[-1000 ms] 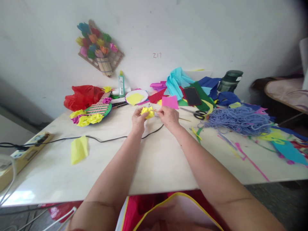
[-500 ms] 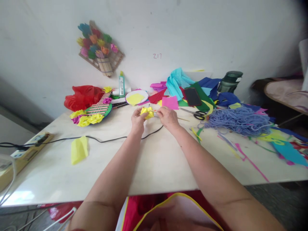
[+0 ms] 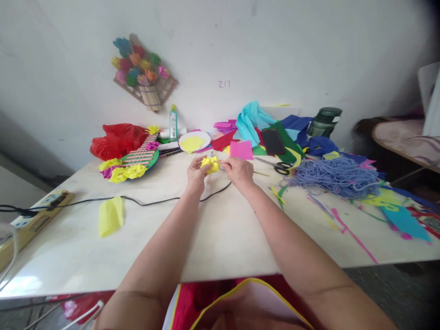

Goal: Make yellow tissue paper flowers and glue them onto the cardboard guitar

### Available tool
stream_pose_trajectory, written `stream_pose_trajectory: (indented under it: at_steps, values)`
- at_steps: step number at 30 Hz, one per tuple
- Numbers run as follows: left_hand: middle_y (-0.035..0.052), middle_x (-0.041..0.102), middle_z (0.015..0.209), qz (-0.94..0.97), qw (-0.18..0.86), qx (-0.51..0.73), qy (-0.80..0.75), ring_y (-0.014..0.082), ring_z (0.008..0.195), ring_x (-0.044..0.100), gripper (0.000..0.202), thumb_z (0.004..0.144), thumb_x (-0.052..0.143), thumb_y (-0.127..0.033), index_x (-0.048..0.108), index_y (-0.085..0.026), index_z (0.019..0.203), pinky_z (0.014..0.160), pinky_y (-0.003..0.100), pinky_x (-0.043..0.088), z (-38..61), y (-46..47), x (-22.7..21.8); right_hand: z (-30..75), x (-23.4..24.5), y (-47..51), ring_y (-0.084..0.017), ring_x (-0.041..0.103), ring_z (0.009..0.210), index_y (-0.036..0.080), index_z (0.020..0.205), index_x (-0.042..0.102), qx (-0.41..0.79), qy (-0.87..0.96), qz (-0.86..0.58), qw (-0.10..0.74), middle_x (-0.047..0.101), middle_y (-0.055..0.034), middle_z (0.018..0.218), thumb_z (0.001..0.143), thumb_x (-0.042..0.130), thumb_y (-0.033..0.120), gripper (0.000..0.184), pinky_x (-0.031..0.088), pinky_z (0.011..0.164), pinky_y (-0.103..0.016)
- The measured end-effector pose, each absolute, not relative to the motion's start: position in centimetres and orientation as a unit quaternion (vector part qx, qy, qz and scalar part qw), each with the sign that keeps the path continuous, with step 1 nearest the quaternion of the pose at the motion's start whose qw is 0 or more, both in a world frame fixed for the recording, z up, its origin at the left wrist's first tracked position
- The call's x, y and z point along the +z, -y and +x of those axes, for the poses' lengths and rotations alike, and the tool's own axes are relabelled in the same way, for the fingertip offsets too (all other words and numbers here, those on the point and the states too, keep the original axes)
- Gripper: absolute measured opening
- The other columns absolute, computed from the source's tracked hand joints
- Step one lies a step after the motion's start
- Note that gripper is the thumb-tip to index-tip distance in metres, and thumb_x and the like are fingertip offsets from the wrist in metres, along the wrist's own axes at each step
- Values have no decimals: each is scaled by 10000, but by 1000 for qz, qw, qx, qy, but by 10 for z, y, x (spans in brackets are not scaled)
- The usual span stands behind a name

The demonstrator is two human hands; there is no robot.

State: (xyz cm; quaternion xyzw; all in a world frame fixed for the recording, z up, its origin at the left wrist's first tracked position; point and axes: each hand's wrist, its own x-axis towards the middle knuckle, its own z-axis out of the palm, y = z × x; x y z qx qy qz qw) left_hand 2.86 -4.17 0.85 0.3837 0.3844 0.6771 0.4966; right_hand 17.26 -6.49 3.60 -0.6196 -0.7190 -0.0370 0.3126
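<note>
Both my hands are stretched out over the middle of the white table (image 3: 220,238). My left hand (image 3: 195,174) is closed around a crumpled yellow paper flower (image 3: 210,164). My right hand (image 3: 239,172) pinches a thin wooden stick (image 3: 259,173) that runs into the flower from the right. A black cable (image 3: 151,201) lies on the table just below the hands. A pink paper square (image 3: 241,150) sits right behind them.
Scissors (image 3: 280,167) and a pile of blue-purple yarn (image 3: 335,176) lie at right among coloured paper scraps. A phone (image 3: 273,141) rests on green paper. A glue bottle (image 3: 173,122), white plate (image 3: 194,141), red bag (image 3: 115,137), flower craft (image 3: 134,162), yellow sheet (image 3: 110,215), power strip (image 3: 37,215).
The hands have stayed together on the yellow flower, with only small finger movement. The camera has tilted slightly, shifting the scene a little down and left.
</note>
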Motion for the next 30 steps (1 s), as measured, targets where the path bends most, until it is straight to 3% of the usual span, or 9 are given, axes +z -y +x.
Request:
stream_pose_trajectory:
  at_steps: [12, 19, 30]
  values:
    - [-11, 656, 733, 365, 507, 668, -405, 148, 650, 613, 497, 422, 741, -209, 632, -185, 907, 621, 267, 458, 26, 41, 9, 172, 29, 63, -172, 573, 765, 173, 779, 714, -164, 760, -531, 336, 712, -68, 794, 899, 548, 227, 213, 285, 600, -299]
    - [-9, 661, 741, 387, 494, 668, -401, 145, 636, 604, 538, 441, 760, -227, 603, -183, 954, 588, 253, 439, 27, 44, 8, 173, 34, 65, -180, 623, 850, 180, 882, 734, -106, 766, -563, 292, 745, -71, 903, 896, 548, 225, 193, 313, 616, -281]
    - [1, 664, 734, 413, 466, 681, -384, 153, 640, 609, 494, 465, 775, -232, 609, -184, 928, 619, 274, 475, 29, 44, 6, 177, 39, 68, -199, 673, 862, 250, 1120, 702, -44, 766, -600, 226, 759, -72, 944, 959, 423, 363, 341, 412, 700, -272]
